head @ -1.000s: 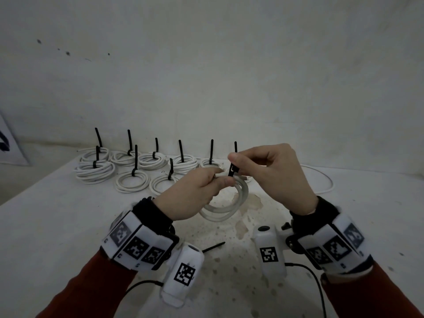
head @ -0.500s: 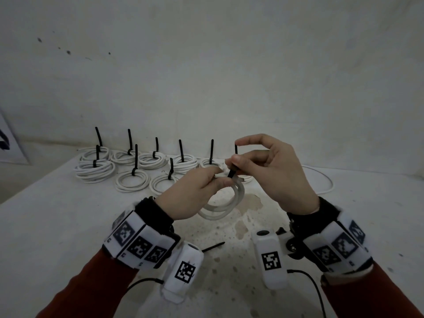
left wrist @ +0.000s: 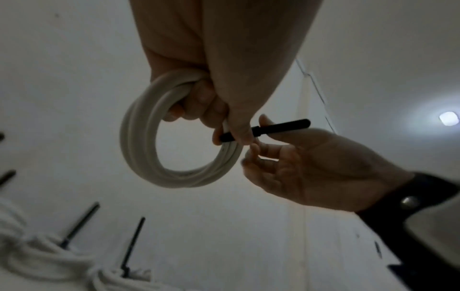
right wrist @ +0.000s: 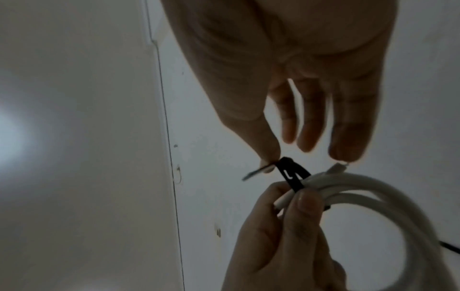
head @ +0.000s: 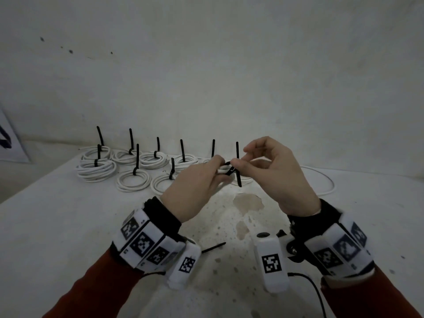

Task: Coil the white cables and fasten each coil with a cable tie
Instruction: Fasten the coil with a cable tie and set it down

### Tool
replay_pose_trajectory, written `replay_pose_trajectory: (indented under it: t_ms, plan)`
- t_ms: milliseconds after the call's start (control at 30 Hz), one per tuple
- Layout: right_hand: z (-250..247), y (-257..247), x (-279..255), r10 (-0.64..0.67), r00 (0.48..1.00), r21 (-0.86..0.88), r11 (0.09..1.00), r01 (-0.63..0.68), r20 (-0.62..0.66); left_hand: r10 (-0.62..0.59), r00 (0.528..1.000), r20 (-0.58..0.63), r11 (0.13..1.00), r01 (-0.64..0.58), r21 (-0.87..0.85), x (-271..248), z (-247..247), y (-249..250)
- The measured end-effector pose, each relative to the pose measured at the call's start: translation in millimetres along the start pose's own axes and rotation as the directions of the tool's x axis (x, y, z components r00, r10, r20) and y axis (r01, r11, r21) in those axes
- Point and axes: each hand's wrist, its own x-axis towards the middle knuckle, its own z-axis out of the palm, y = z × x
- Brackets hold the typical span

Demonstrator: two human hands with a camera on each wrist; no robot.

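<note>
My left hand (head: 219,167) holds a small coil of white cable (left wrist: 135,137) up over the table, fingers curled through the ring. A black cable tie (right wrist: 290,173) is wrapped over the coil's top at my left thumb. My right hand (head: 237,165) pinches that tie between thumb and forefinger, its other fingers spread loosely. The tie's tail (head: 239,180) hangs down below the pinch. In the head view my left hand hides most of the coil. In the left wrist view the cable tie (left wrist: 281,127) sticks out sideways past my thumb.
Several tied coils (head: 135,180) with upright black tie tails sit in rows at the back left of the white table (head: 57,226). A loose white cable (head: 325,182) lies at the right. A spare black tie (head: 213,246) lies near my left wrist. A brown stain (head: 249,200) marks the middle.
Both hands have risen slightly and the coil has turned out of sight behind my left hand. The tie's tail now hangs down below my right hand's pinch, whose other fingers have spread.
</note>
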Motion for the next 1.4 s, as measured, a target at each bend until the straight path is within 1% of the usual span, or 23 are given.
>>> replay_pose_trajectory:
  t_ms: [67,100,133,167,233,300,367,467,533,633,700,833,933,1000,1067,1167,1233,1400]
  plan:
    - [4,-3,-3,0.133,0.988,-0.049,0.990,-0.129,0.080,0.001,0.998,-0.067,0.988,0.010,0.157,2,-1,-3]
    - [5,-4,-3,0.201,0.970,-0.029,0.980,-0.199,0.134,0.023,0.995,-0.101,0.977,-0.001,0.214,3,-3,-3]
    - [6,-5,-3,0.255,0.949,0.017,0.965,-0.262,0.185,0.058,0.992,-0.108,0.963,-0.028,0.266,3,-5,-4]
    - [6,-6,-3,0.291,0.929,0.085,0.945,-0.317,0.230,0.087,0.991,-0.103,0.955,-0.054,0.293,3,-6,-4]
    - [5,-7,-2,0.324,0.898,0.225,0.890,-0.396,0.296,0.131,0.984,-0.119,0.947,-0.088,0.310,3,-6,-6]
    - [4,-8,-2,0.339,0.884,0.308,0.846,-0.436,0.321,0.135,0.982,-0.130,0.943,-0.087,0.322,3,-4,-10]
    - [6,-7,-3,0.342,0.883,0.374,0.811,-0.450,0.321,0.132,0.981,-0.143,0.944,-0.081,0.319,2,-3,-13]
    - [9,-8,-4,0.357,0.885,0.440,0.771,-0.461,0.300,0.100,0.985,-0.140,0.963,-0.061,0.261,1,-3,-12]
    - [10,-8,-4,0.361,0.885,0.472,0.751,-0.463,0.294,0.063,0.986,-0.153,0.985,-0.037,0.169,2,-3,-13]
    - [12,-7,-4,0.362,0.885,0.483,0.743,-0.463,0.291,0.020,0.979,-0.205,0.999,-0.028,-0.038,1,-8,-14]
    - [13,-7,-4,0.354,0.884,0.490,0.738,-0.464,0.305,-0.031,0.970,-0.240,0.990,-0.002,-0.139,1,-9,-15]
    - [14,-9,-5,0.333,0.873,0.508,0.715,-0.480,0.357,-0.125,0.960,-0.250,0.954,0.047,-0.296,1,-8,-15]
    - [16,-8,-8,0.314,0.868,0.476,0.738,-0.478,0.385,-0.167,0.958,-0.234,0.923,0.069,-0.379,1,-9,-15]
    - [17,-8,-9,0.311,0.867,0.420,0.778,-0.467,0.388,-0.159,0.958,-0.238,0.928,0.062,-0.367,1,-10,-15]
    - [17,-8,-10,0.327,0.865,0.356,0.811,-0.464,0.381,-0.122,0.956,-0.266,0.951,0.036,-0.306,1,-11,-15]
    - [19,-7,-9,0.337,0.862,0.327,0.823,-0.465,0.378,-0.050,0.959,-0.279,0.983,-0.002,-0.183,1,-8,-15]
    - [20,-7,-8,0.328,0.864,0.362,0.807,-0.467,0.383,-0.011,0.962,-0.273,0.991,-0.027,-0.132,1,-5,-14]
    - [24,-6,-9,0.305,0.862,0.489,0.724,-0.486,0.405,0.037,0.957,-0.288,0.991,-0.072,-0.112,1,-4,-15]
